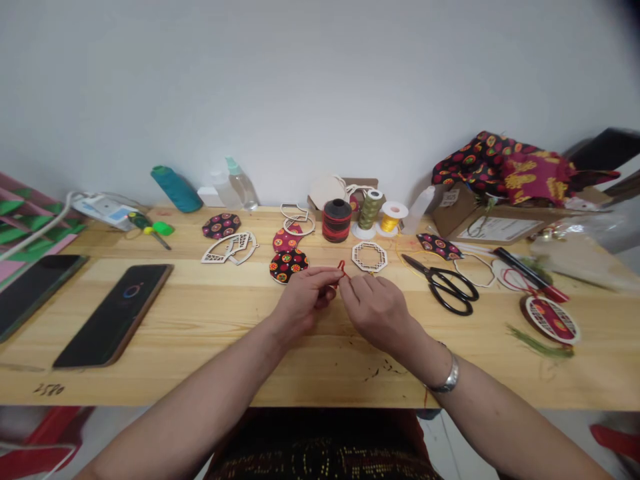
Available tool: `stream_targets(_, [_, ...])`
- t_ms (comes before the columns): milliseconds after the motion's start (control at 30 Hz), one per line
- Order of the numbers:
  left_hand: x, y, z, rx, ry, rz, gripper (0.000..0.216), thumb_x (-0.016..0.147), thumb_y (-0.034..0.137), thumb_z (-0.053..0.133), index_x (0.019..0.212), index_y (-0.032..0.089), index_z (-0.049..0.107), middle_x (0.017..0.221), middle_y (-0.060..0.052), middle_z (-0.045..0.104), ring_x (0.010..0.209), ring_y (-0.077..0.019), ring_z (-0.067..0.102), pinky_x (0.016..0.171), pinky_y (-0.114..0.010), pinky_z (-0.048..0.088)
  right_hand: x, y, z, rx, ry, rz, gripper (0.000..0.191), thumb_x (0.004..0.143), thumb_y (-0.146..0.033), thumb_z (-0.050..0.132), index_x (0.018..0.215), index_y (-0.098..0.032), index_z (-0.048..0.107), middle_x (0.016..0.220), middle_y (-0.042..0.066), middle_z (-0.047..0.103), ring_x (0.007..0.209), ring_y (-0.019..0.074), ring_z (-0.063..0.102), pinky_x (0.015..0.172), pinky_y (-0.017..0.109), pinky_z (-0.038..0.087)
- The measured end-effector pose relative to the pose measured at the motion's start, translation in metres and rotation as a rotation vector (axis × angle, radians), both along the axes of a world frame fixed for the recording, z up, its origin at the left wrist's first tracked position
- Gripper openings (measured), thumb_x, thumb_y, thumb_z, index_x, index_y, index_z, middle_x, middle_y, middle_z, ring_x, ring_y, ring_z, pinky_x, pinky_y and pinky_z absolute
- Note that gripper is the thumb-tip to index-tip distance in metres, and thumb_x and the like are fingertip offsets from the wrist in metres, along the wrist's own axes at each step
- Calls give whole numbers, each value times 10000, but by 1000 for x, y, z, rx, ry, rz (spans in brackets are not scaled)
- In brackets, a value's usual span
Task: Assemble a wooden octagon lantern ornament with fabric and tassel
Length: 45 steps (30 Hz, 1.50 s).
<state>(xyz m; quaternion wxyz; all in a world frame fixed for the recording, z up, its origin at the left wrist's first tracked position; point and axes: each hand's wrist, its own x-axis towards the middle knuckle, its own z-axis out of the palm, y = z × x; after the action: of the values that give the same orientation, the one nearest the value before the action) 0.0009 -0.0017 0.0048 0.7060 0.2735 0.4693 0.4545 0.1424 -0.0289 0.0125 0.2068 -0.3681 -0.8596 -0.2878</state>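
Observation:
Over the middle of the wooden table, a red cord point(341, 266) shows as a small loop above my fingertips. My left hand point(306, 293) pinches it from the left, thumb and forefinger pressed together. Closed beside it, my right hand point(375, 307) grips the same cord, its fingers curled; the rest of the cord is mostly hidden by the hands. Just behind lie a white octagonal lattice frame point(370, 257) and a round dark patterned fabric piece point(289, 266). A spool of red and black cord point(337, 221) stands farther back.
Black-handled scissors point(447, 285) lie right of my hands, near an oval tasselled ornament point(551, 320). Two phones, one a dark phone point(114, 317), lie at left. Green thread point(369, 210) and yellow thread point(391, 218) stand behind, with a cardboard box point(493, 220) at back right.

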Motion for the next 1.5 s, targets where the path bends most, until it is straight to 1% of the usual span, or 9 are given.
stream_targets(367, [-1, 1, 2, -28, -149, -59, 219, 527, 178, 806, 608, 81, 627, 472, 59, 439, 394, 2, 313, 374, -138, 154, 4, 3, -2, -122, 117, 149, 160, 873, -117, 477, 790, -142, 611, 685, 49, 601, 631, 161, 522, 557, 312, 352])
stream_targets(467, [-2, 0, 2, 21, -104, -57, 237, 542, 218, 810, 636, 68, 651, 534, 24, 511, 394, 8, 315, 374, -148, 137, 9, 11, -3, -355, 584, 126, 147, 888, -181, 486, 817, -159, 612, 738, 48, 631, 686, 143, 557, 610, 281, 414])
stream_targets(600, [-2, -1, 1, 93, -24, -87, 233, 593, 265, 782, 635, 65, 668, 627, -26, 592, 395, 10, 331, 377, -164, 139, 10, 23, -5, -893, 1179, 15, 160, 866, -307, 525, 822, -171, 598, 685, 17, 623, 617, 126, 573, 596, 274, 450])
stream_targets(700, [-1, 0, 1, 142, 9, -88, 208, 615, 265, 761, 656, 75, 688, 612, -24, 596, 405, 1, 347, 385, -172, 162, 6, 28, -6, -1232, 1388, 43, 209, 772, -370, 631, 796, -165, 594, 660, 6, 629, 589, 119, 581, 578, 270, 450])
stream_targets(800, [0, 0, 0, 171, 50, -79, 170, 615, 238, 744, 658, 79, 700, 591, -17, 587, 410, -4, 349, 389, -180, 170, 1, 27, -7, -1340, 1507, 74, 315, 652, -371, 740, 830, -159, 591, 666, -1, 636, 583, 106, 571, 583, 264, 448])
stream_targets(1133, [0, -3, 1, 190, 90, -95, 224, 611, 297, 761, 640, 89, 683, 579, -8, 576, 396, -4, 328, 392, -194, 162, 4, 29, -5, -1394, 1599, 58, 251, 618, -248, 723, 825, -155, 615, 600, -39, 602, 497, 65, 497, 512, 225, 386])
stream_targets(1267, [-1, -2, 1, 192, 86, -100, 245, 605, 317, 773, 644, 92, 686, 580, -6, 576, 399, -4, 330, 394, -192, 159, 7, 29, -4, -1472, 1487, 24, 216, 761, -357, 611, 770, -142, 631, 635, 3, 611, 511, 81, 510, 490, 231, 370])
stream_targets(1400, [-1, -1, 3, 180, 112, -116, 265, 590, 328, 782, 647, 86, 690, 578, -8, 574, 392, -4, 318, 393, -196, 142, 13, 30, -7, -996, 1255, -5, 202, 856, -289, 503, 894, -159, 652, 839, 70, 673, 744, 157, 606, 696, 323, 475])
stream_targets(1500, [-1, -1, 5, 174, 142, -160, 276, 594, 346, 776, 640, 89, 688, 576, -12, 577, 390, -8, 313, 394, -200, 140, 20, 32, -6, -740, 1026, 150, 249, 872, -179, 466, 1063, -195, 625, 1095, 87, 656, 1040, 187, 575, 926, 391, 431])
